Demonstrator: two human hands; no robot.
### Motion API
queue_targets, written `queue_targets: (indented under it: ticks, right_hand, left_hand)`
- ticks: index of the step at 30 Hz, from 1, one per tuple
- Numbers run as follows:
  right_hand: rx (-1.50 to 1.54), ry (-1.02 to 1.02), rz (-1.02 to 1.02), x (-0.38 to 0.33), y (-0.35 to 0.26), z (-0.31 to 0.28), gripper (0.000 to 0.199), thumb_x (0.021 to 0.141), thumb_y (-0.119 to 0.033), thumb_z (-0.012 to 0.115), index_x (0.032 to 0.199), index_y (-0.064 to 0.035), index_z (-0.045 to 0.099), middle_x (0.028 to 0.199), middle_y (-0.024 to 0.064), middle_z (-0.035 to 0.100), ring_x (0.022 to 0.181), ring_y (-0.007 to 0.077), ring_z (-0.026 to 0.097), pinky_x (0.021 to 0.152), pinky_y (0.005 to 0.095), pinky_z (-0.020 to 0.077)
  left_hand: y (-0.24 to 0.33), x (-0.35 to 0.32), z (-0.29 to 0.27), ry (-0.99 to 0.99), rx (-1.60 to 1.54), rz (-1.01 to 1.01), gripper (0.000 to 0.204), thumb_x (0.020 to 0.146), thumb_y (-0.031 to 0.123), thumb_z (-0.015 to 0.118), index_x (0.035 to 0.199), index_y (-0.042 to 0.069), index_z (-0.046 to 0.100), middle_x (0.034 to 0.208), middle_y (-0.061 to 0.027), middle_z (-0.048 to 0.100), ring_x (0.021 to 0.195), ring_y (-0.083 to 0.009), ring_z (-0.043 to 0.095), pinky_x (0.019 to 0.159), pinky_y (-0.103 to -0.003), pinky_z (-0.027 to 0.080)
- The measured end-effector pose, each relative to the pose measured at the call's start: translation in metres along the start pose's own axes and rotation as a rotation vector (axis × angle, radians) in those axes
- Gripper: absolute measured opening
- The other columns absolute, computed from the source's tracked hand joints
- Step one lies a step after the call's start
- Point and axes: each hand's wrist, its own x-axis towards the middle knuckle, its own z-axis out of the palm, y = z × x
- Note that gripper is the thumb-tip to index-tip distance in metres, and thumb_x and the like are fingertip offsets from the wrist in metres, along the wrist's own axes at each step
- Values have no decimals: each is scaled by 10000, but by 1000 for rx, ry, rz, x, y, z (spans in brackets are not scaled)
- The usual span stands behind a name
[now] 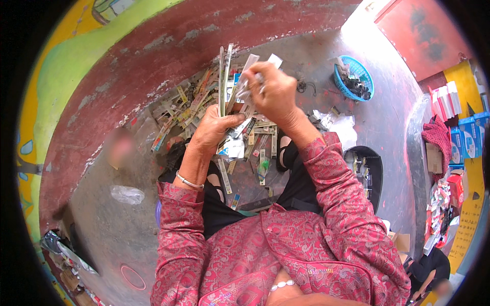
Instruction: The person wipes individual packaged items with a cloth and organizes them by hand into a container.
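Several strips [250,62] half-hidden by right hand [274,94]

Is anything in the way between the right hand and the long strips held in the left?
Nothing visible blocks the right hand; it grips blurred pale material close beside the long strips in the left hand. The scattered pile lies on the floor.

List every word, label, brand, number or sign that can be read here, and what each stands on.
Long strips in the left hand: fine markings, too small to read.
Yellow wall panel: dark writing, too small to read.
Blue boxes: pale print, too small to read.
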Motion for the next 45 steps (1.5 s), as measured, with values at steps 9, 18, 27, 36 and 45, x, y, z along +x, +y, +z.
queue_targets:
  ticks: [9,18,27,36,45]
  right_hand:
    - [78,151,542,25,59,-38,209,815,-222,604,910,-37,625,701,114,616,612,166,596,558,290,460]
    - [-142,-547,-6,6,8,-37,248,728,-79,611,950,-188,631,994,37,552,665,193,618,549,306,485]
    - [-142,-339,144,4,28,-33,130,732,-125,608,850,-171,634,768,17,582,660,181,605,515,286,457]
    - [927,-518,1202,-4,16,-20,133,799,-140,605,772,-10,606,663,6,567,573,71,490,519,219,393]
    - [552,-749,934,-12,-18,-2,224,783,-194,571,828,24,602,698,33,577,626,80,499,564,233,407]
  left_hand:
    - [4,-6,-14,-134,-31,-95,291,737,183,618,897,-51,550,661,-53,567,536,-98,542,488,-193,426]
    - [5,-2,-22,-66,-103,-101,269,756,144,591,929,-52,526,688,-53,554,534,-90,538,486,-194,428]
    - [12,-3,-23,6,-521,-86,368,861,226,548,1091,-60,513,777,-80,591,577,-107,576,519,-188,493]
    - [10,0,-23,289,-202,262,296,757,-55,547,1052,-30,566,1000,-146,600,849,-182,608,736,-257,499]
    - [-5,12,-11,175,-341,322,210,750,-83,489,920,-16,592,1053,-152,580,943,-227,578,817,-338,478]
